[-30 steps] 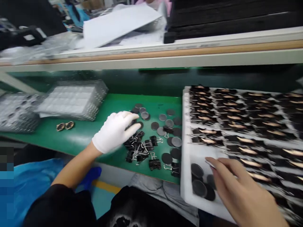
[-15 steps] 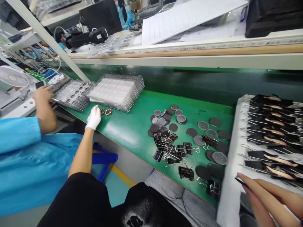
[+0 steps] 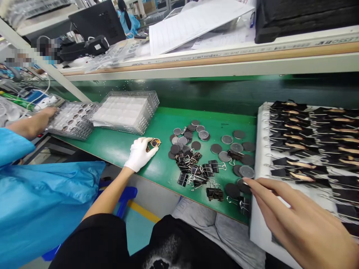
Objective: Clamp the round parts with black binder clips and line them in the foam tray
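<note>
My left hand, in a white glove, pinches a small round gold-rimmed watch case above the green table. A second gold-rimmed piece shows partly between the same fingers. My bare right hand reaches in from the right with its fingers drawn together. Its fingertips are at the dark round discs by the edge of the white tray; whatever they hold is too small or hidden to tell. Between my hands lie a heap of black binder clips and a cluster of grey and black discs.
The white tray at right bears rows of binder clips clamped on curved pieces. Stacked clear plastic trays stand at the back left. A co-worker's blue sleeve is at far left. A shelf edge runs above the table.
My left hand has moved right, bringing the gold-rimmed pieces with it from beside the plastic trays. My right hand has shifted left to the discs. The camera view has turned to the right.
</note>
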Tool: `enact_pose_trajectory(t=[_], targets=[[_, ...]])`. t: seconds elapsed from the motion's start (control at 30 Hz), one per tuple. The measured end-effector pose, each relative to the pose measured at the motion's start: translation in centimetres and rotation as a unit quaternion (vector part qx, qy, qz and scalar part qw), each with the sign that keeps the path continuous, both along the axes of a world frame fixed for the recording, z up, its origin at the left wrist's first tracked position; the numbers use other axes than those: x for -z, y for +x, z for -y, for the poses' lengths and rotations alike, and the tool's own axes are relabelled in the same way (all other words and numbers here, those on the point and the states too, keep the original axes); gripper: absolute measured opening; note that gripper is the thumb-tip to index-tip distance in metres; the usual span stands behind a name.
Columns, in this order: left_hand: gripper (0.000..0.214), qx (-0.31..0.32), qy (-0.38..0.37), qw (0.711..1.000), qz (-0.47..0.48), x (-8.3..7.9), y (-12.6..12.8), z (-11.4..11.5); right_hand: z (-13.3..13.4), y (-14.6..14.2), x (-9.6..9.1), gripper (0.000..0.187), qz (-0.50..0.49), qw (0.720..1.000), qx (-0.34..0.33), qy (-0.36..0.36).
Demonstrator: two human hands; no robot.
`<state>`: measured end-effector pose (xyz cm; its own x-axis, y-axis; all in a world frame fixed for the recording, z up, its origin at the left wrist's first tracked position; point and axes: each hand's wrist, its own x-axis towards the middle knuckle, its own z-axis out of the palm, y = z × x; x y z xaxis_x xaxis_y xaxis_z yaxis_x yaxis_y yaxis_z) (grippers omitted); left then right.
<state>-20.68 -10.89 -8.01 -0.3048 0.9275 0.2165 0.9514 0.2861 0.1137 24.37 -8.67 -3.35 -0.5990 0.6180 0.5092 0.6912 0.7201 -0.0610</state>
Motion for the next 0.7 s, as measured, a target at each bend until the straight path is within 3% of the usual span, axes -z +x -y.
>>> enact_pose_trajectory(t=[0.1,0.17,0.23,0.3,0.4,0.47,0.53,0.6,0.7], targets=[[0.066,0.018,-0.007,1.000,-0.007,-0.2,1.8,-1.3,-0.2,-0.9,-0.9,0.032,-0.006,0.998,-0.062,-0.009],[0.071,0.033,-0.017,0.999,-0.012,-0.6,2.5,-2.3,0.0,-1.8,-1.3,0.033,-0.089,0.992,-0.068,-0.060],[0.062,0.054,-0.034,0.998,-0.011,-1.2,2.7,-3.4,0.1,-2.8,-1.5,0.033,-0.192,0.970,-0.059,-0.140],[0.052,0.072,-0.053,0.996,-0.007,-1.7,2.5,-4.5,0.2,-3.4,-1.8,0.031,-0.294,0.925,-0.029,-0.239],[0.052,0.082,-0.072,0.994,-0.004,-3.0,2.1,-5.8,-0.2,-3.8,-2.4,0.026,-0.411,0.826,0.003,-0.385],[0.051,0.079,-0.069,0.994,-0.008,-4.3,2.2,-6.2,-0.5,-3.7,-2.8,0.026,-0.454,0.772,-0.003,-0.446],[0.050,0.081,-0.035,0.996,-0.008,-6.1,3.3,-6.0,-0.8,-3.6,-3.0,0.024,-0.487,0.744,-0.019,-0.458],[0.048,0.117,0.029,0.993,0.010,-8.2,5.7,-5.5,-0.9,-3.8,-3.1,0.021,-0.513,0.747,-0.030,-0.422],[0.049,0.282,0.047,0.958,0.034,-10.9,10.9,-5.0,-1.3,-4.2,-3.2,0.027,-0.517,0.809,-0.052,-0.276]])
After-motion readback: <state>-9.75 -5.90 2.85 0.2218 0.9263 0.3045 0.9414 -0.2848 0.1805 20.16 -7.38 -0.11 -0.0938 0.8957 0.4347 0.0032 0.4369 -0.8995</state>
